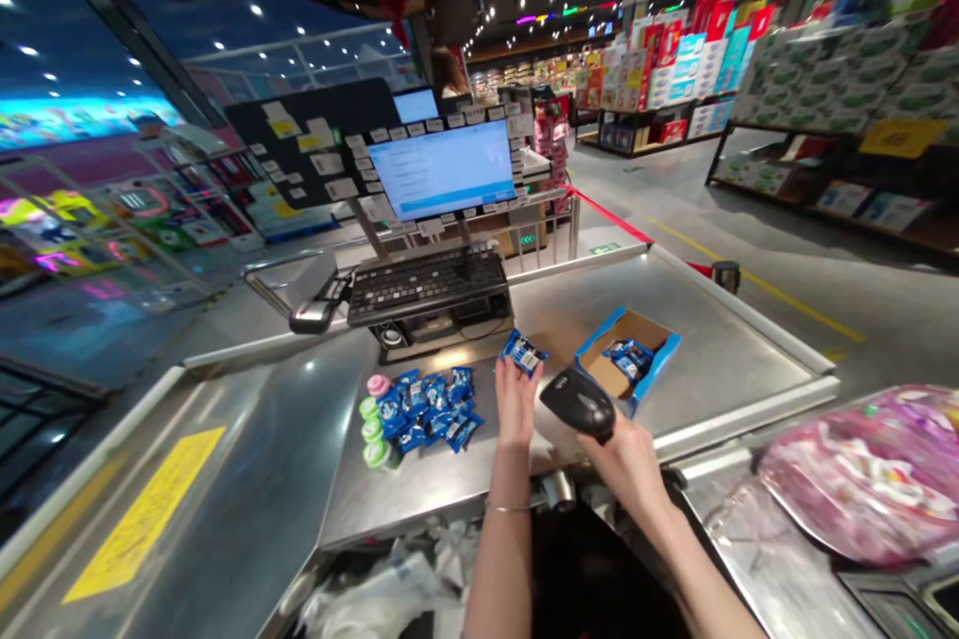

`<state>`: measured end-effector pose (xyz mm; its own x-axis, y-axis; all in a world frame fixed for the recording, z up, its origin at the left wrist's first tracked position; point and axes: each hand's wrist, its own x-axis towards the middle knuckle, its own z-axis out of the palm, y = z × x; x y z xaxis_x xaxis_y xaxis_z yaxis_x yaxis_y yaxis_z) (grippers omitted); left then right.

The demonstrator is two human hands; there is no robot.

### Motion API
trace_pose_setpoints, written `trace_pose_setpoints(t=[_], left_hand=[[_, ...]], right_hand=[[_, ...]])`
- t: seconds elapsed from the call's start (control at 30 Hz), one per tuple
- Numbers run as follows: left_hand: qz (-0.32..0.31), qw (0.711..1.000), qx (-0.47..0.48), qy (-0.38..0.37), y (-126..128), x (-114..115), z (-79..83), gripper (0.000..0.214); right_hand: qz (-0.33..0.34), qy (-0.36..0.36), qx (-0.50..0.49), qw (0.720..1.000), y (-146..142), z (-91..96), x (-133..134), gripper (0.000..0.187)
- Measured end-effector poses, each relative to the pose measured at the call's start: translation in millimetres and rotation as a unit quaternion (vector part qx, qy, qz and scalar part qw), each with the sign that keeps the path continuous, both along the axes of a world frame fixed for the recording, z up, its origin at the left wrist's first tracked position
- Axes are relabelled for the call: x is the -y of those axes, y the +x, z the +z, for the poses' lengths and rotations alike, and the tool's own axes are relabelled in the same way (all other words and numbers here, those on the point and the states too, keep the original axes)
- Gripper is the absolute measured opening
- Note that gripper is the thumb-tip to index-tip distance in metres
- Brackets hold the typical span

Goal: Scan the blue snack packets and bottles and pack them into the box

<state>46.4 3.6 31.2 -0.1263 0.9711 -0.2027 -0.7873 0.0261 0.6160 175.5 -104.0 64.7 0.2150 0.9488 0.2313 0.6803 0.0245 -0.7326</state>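
Note:
My left hand holds a small blue snack packet at its fingertips, with a pale label patch facing up. In my right hand is a black handheld barcode scanner, its head angled toward that packet. Just beyond the scanner sits an open blue cardboard box with a few similar blue packets inside. Left of my left hand lies a pile of blue packets on the metal counter. Beside the pile stand several small containers with green lids and one pink lid.
A monitor ringed with paper tags rises behind a black keyboard. A card terminal sits at the keyboard's left. Pink plastic-wrapped goods lie at right. Plastic bags hang below the counter edge. Store shelves stand beyond.

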Motion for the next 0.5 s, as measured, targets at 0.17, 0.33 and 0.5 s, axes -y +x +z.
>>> trace_pose_setpoints(t=[0.17,0.33,0.5], left_hand=[[0.002,1.0,-0.019,0.022,-5.3,1.6,0.9,0.018],[0.011,1.0,-0.022,0.013,-5.5,1.9,2.9,0.02],[-0.003,0.999,-0.035,0.016,-5.5,3.4,3.0,0.018]], right_hand=[[-0.007,-0.012,0.022,1.0,-9.4,2.0,-3.1,0.039],[-0.017,-0.047,0.024,0.998,-11.9,3.0,-5.1,0.036],[-0.01,-0.045,0.015,0.999,-10.6,2.9,-4.4,0.033]])
